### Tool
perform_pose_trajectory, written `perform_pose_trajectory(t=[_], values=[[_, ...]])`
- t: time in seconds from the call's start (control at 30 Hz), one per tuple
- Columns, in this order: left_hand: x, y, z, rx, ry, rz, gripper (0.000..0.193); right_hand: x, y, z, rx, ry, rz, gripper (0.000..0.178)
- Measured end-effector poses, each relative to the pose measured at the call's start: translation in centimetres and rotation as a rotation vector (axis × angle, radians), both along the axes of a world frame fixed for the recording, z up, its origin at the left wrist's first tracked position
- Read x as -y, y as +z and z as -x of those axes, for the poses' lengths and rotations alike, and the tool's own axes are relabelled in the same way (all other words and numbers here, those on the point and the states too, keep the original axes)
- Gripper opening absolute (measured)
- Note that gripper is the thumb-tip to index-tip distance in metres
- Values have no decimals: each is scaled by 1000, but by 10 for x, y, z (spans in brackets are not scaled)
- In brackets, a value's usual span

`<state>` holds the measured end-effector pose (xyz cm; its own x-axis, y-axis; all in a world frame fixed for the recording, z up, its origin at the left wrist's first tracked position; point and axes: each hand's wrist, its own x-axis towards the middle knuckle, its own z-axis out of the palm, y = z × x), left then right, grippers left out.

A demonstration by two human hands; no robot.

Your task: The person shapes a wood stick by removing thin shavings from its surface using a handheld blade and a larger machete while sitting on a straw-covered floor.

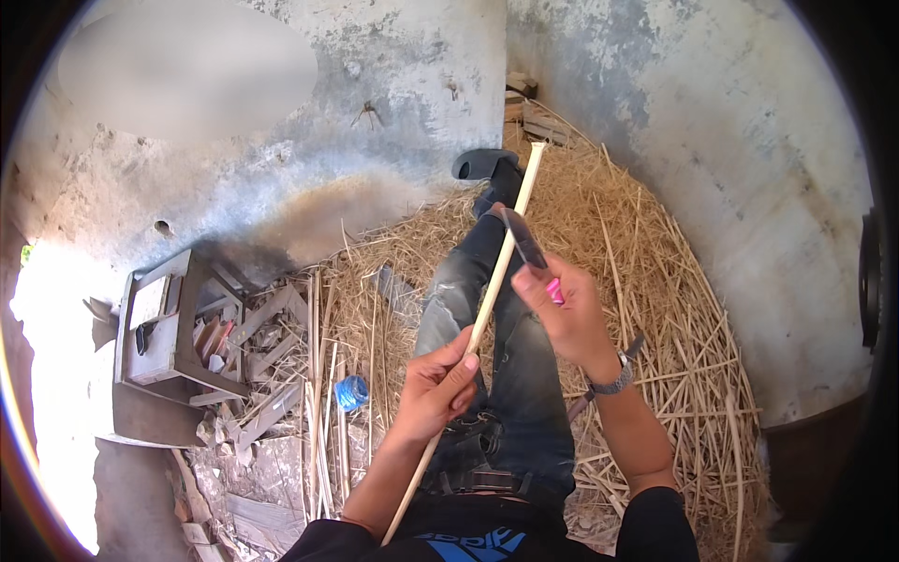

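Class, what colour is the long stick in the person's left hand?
The stick is pale creamy yellow; the head view shows it best.

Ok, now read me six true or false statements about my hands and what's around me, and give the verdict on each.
1. The left hand grips a pale stick. True.
2. The right hand is empty. False: it holds a knife.
3. A watch is on the right wrist. True.
4. The pale stick lies on the floor. False: it is held up in front of the legs.
5. Nothing blue lies on the person's left. False: a blue roll lies there.
6. Dry straw-like sticks lie to the right of the legs. True.
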<state>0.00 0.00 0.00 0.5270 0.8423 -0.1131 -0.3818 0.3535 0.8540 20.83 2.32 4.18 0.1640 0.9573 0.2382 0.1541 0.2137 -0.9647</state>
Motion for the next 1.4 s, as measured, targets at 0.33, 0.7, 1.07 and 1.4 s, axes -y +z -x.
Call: perform_pose_trajectory(t=[0.33, 0.7, 1.07, 1.4], values=[[31, -12, 11, 6, -72, -18, 45, -34, 29, -34, -55, -191, -71, 29], [7, -28, 18, 49, 112, 29, 44, 141, -84, -47, 486, -128, 786, 54], [-1, -16, 13, 109, 105, 32, 42, 138, -173, -81, 427, -276, 757, 50], [1, -7, 7, 53, 96, -3, 41, 179, -210, -150, 290, 63, 676, 39]])
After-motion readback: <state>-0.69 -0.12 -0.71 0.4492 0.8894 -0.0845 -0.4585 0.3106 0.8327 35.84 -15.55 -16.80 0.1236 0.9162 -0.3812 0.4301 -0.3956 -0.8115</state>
